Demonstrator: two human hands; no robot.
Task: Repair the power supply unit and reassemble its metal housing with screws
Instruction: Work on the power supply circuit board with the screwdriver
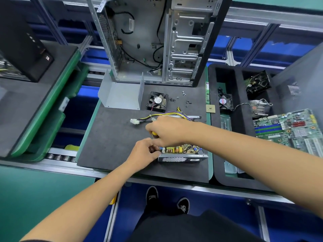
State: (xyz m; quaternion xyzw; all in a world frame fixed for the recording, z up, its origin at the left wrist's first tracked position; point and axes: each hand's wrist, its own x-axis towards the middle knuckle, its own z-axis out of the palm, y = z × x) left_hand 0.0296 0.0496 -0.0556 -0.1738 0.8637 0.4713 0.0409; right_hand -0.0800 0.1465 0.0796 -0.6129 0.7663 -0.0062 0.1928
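bracing the open power supply unit [181, 153] with the left hand [146, 151] while the right hand [166, 131] grips the screwdriver [154, 133] upright over it.

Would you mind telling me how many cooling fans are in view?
2: one fan on the black mat beside the cover; another in the right tray. Others may be hidden.

Bright, even overhead light gives only soft, faint shadows. The open grey sheet-metal computer case [157, 41] shows mild sheen, no harsh glare. Wide-angle distortion bends the silver aluminium rails [262, 16] at the edges; the corners look soft and slightly smeared.
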